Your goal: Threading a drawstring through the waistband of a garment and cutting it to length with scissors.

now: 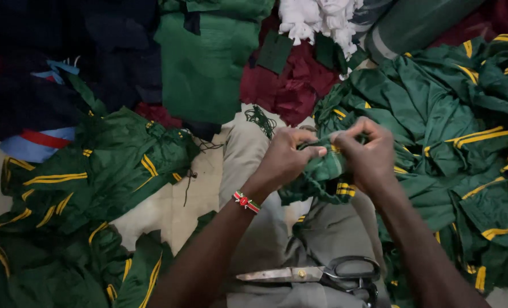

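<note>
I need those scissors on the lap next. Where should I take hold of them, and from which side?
Grip the scissors by the black loop handles at their right end, probably coming in with the right hand. The shut blades point left and they lie flat on the grey trousers, handles unobstructed.

Both the left hand [285, 159] and right hand [365, 154] pinch a green garment with yellow stripes [322, 171] over the lap; black-handled steel scissors [322, 274] lie below them.

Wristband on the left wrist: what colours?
The wristband is beaded in red, white and dark bands, with a little green. Head view, the only one, shows it clearly.
</note>
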